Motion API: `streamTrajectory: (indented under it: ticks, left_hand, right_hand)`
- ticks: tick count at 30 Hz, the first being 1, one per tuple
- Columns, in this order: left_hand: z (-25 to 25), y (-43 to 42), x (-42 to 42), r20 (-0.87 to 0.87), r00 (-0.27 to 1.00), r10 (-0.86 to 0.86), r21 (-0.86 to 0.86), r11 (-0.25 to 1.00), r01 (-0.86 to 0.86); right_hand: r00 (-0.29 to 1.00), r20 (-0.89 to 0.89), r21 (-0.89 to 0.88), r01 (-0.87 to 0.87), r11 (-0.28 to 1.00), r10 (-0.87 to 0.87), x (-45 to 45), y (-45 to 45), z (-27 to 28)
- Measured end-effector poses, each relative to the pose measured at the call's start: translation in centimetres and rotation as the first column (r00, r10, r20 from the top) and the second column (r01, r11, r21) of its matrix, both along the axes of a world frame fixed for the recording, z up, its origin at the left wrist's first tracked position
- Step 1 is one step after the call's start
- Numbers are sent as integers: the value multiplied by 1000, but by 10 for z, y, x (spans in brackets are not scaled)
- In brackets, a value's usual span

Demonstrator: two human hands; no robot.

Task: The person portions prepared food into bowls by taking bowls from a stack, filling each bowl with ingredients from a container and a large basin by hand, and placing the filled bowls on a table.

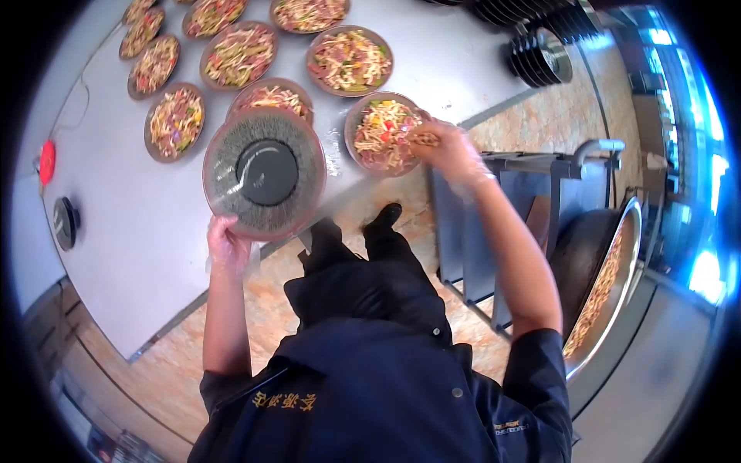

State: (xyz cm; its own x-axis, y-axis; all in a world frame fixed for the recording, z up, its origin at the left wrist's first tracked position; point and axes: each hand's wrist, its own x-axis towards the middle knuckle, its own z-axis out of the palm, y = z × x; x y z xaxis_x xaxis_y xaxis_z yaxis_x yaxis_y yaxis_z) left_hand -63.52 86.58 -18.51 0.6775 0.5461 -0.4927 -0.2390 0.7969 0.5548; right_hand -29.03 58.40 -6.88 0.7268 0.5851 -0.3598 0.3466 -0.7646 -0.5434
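The filled plate [350,137] lies just left of the right hand [446,154], its right rim beneath the fingertips, and the dark bowl [268,171] sits just above the left hand [228,241], reaching up and to the right from it. The right hand is closed to a narrow pinch around some brown bits [425,138] over the plate's edge (clear film, seemingly a thin glove, shows at its wrist); whether the fingers touch the rim I cannot tell. The left hand grips the bowl at its lower left edge, the thumb against the rim. The bowl turns one broad face toward the camera, its round outline showing no long axis, and partly covers another plate [303,91] of food. The filled plate is round too and faces upward. Ahead of both hands, more filled plates [204,68] stand on the table [116,262]; right of the right hand is a metal pan [635,247].
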Motion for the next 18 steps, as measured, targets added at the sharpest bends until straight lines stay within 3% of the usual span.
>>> streamTrajectory:
  ticks: [1,2,4,6,7,10,12,16,18]
  left_hand:
    - [-8,-1,-17,-13,999,33,-21,999,-33]
    - [-13,-1,-31,-15,998,57,-39,998,-57]
    - [-23,5,-50,-10,999,53,-31,998,-53]
    - [-23,8,-66,16,999,52,-56,997,-51]
    - [-20,8,-71,-15,996,89,-56,994,-90]
    - [-16,14,-77,-49,989,137,-69,988,-140]
    - [-31,22,-75,-54,989,136,-87,986,-141]
    - [-45,27,-72,-10,994,105,-55,993,-105]
    - [-47,26,-69,10,995,98,-66,993,-97]
  right_hand:
    - [983,-164,72,96,993,-83,4,12,-36]
    - [985,-164,55,72,996,-62,2,22,-50]
    - [950,231,-158,-179,971,212,2,44,-72]
    - [927,274,-176,-213,961,255,3,42,-85]
    - [950,227,-109,-192,975,213,2,41,-87]
    - [966,199,-139,-136,981,163,0,38,-84]
    - [979,198,-7,-48,999,48,7,31,-103]
    - [996,73,-12,-49,999,50,6,23,-102]
    - [972,226,-5,-62,998,62,-2,23,-95]
